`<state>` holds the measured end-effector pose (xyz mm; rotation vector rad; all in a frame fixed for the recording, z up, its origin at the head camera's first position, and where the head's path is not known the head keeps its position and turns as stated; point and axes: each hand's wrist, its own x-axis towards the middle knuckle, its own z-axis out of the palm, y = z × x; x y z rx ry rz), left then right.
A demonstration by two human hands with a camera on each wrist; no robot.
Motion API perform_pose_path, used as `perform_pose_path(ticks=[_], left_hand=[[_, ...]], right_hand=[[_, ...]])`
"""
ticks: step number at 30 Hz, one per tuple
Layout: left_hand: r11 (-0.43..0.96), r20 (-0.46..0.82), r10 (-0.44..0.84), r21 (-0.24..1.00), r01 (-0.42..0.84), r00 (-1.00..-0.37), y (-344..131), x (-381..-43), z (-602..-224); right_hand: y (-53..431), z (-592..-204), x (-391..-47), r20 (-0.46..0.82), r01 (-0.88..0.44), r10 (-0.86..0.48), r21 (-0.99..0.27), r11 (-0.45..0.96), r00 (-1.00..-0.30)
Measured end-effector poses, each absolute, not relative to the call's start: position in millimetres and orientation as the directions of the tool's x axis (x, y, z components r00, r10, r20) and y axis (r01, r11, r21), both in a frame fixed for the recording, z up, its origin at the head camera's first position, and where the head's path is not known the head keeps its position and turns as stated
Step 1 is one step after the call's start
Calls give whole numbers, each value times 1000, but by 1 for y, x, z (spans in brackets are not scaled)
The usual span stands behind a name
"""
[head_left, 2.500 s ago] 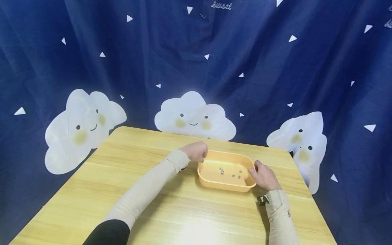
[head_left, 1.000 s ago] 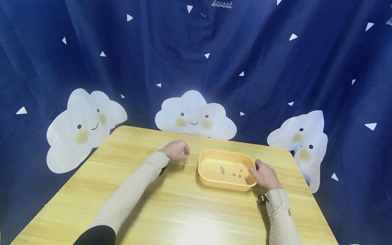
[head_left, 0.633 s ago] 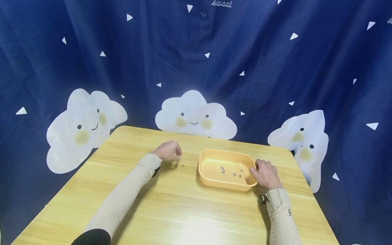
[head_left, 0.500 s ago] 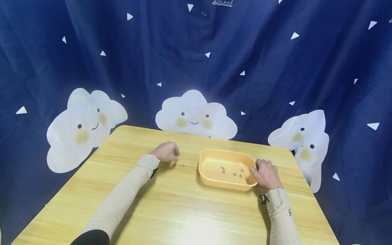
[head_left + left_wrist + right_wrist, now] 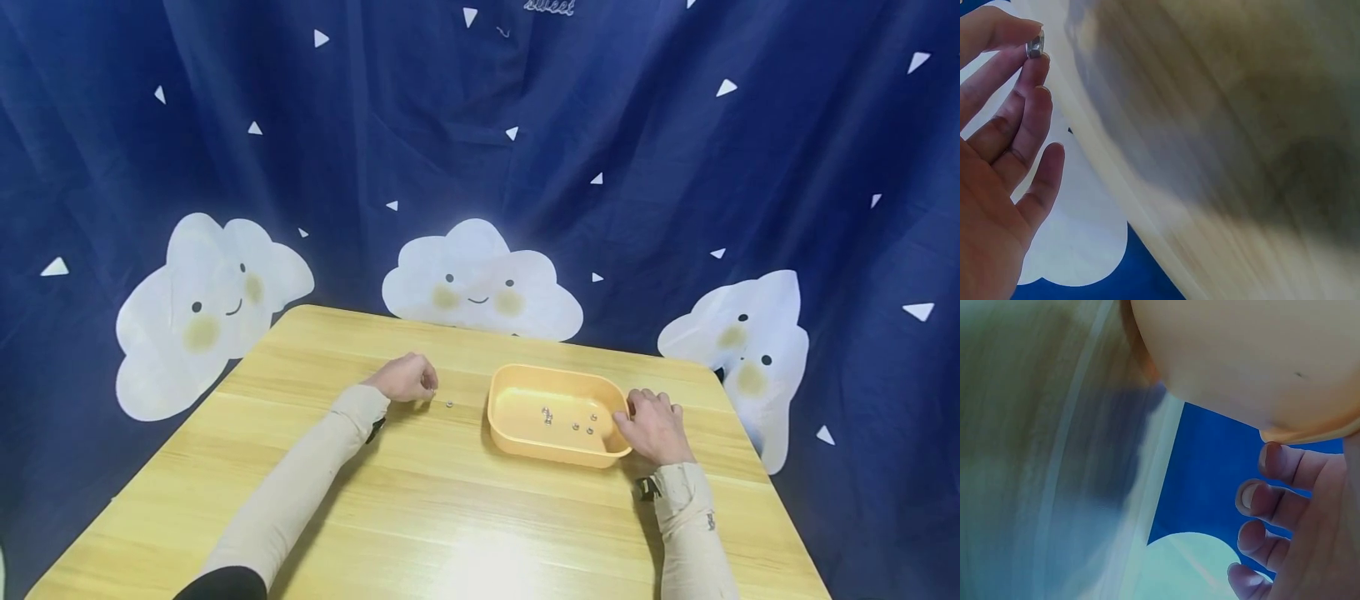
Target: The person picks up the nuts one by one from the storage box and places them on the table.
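Note:
My left hand point(image 5: 406, 378) is left of a yellow plastic tray, low over the table. Thumb and forefinger pinch a small silver metal nut point(image 5: 1035, 45), seen edge-on in the left wrist view; the other fingers are loosely bent. A second nut point(image 5: 449, 404) lies on the wood just right of that hand. Gripping the right end of the tray point(image 5: 555, 456), my right hand point(image 5: 656, 427) has its thumb over the rim and its fingers outside. Several small metal nuts point(image 5: 547, 416) lie scattered on the tray's floor. The right wrist view shows the tray's outer wall point(image 5: 1241, 362) above the fingertips.
The tray stands on a light wooden table point(image 5: 420, 508), toward its far right. Behind the table's far edge hangs a dark blue curtain point(image 5: 420, 100) with white clouds and triangles.
From the tray's left rim, my left hand has moved left over the table, then slightly down in the last half second. The loose nut has come into sight. My right hand stays on the tray.

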<state>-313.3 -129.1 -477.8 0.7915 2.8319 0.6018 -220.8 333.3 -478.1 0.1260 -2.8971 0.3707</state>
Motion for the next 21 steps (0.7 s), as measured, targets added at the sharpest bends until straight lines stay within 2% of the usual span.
perform_pose_path(ticks=[8, 21], left_hand=[[784, -58, 522, 425, 452, -851, -123, -311, -485], [749, -37, 571, 431, 503, -820, -117, -307, -487]], right_hand=[[333, -477, -220, 230, -108, -53, -234, 966, -972], [334, -477, -220, 227, -104, -50, -233, 967, -973]])
